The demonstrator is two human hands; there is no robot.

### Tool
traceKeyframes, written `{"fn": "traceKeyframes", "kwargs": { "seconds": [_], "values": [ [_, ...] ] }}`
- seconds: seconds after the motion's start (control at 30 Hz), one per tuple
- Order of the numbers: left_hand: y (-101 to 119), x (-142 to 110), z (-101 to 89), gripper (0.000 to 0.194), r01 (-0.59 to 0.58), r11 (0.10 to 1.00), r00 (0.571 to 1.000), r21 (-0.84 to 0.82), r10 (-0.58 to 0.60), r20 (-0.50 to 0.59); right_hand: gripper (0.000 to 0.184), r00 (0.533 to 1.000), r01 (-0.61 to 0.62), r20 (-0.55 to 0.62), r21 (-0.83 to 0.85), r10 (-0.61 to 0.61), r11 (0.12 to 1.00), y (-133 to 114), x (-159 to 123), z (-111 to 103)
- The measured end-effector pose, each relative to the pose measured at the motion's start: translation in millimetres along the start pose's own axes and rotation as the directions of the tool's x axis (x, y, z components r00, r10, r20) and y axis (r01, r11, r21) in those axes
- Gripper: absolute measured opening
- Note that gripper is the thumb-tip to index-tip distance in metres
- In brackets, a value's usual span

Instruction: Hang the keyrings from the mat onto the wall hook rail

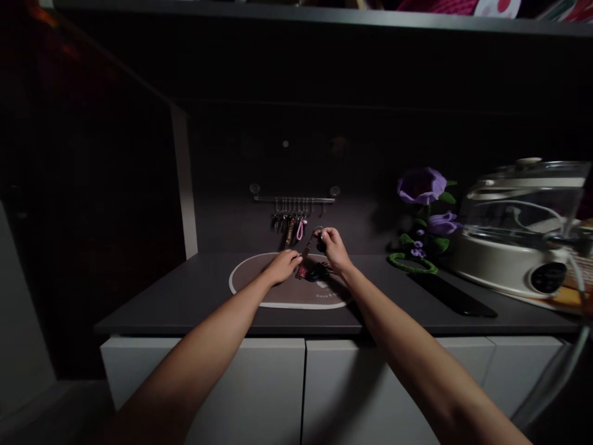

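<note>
A pair of hands at a dark worktop (208, 296). The right hand (334, 248) pinches the upper end of a keychain (306, 249), close to its metal ring (317, 228), with thumb and fingers closed. The left hand (282, 267), palm down, brings its fingertips to the chain's lower part (whether they grip it or merely touch it cannot be told). The keychain slants between the hands, above an oval brown mat (252, 281) with a pale rim. Just below lie a small red piece (302, 271) and a black one (317, 271); whether these hang from the chain or rest on the mat is unclear.

On the wall behind, a clear rail (294, 199) spans two round mounts and bears a row of hooks. Small keys (279, 222) (too dim to count) hang from it, beside a brown strap (290, 231) and a pink loop (300, 230). To the right stand purple flowers (422, 186) with a green ring-shaped base (412, 267); a flat black slab (451, 295) lies in front, near a white appliance (498, 259) with a transparent upper part. White cabinet doors (250, 383) fill the space beneath the worktop; a shelf (278, 13) crosses the top.
</note>
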State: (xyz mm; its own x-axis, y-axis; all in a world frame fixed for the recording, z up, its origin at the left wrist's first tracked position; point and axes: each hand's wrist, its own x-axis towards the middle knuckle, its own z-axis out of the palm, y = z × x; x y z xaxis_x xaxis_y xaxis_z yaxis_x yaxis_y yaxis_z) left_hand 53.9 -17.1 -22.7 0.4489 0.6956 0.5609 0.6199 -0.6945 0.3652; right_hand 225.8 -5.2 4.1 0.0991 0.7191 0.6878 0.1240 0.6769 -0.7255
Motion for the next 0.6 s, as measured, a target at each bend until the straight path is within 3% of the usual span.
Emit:
{"fn": "traceKeyframes", "kwargs": {
  "seconds": [0.2, 0.37, 0.6],
  "values": [
    [-2.6, 2.2, 2.8, 0.03, 0.002, 1.0, 0.992, -0.006, -0.002, -0.123, 0.027, 0.999, 0.01, 0.035, -0.079, -0.007, 0.997, -12.1, 8.6, -1.1],
    [-1.3, 3.0, 1.3, 0.029, 0.082, 0.996, 0.971, 0.031, -0.073, -0.229, 0.028, 1.0, -0.006, 0.009, -0.078, 0.007, 0.997, -9.9, 32.8, 0.6],
    [0.4, 3.4, 1.7, 0.03, 0.159, 0.984, 0.952, 0.083, -0.131, -0.275, 0.024, 0.999, -0.02, -0.041, -0.154, 0.013, 0.988, -2.8, 71.2, 6.1]
  ]
}}
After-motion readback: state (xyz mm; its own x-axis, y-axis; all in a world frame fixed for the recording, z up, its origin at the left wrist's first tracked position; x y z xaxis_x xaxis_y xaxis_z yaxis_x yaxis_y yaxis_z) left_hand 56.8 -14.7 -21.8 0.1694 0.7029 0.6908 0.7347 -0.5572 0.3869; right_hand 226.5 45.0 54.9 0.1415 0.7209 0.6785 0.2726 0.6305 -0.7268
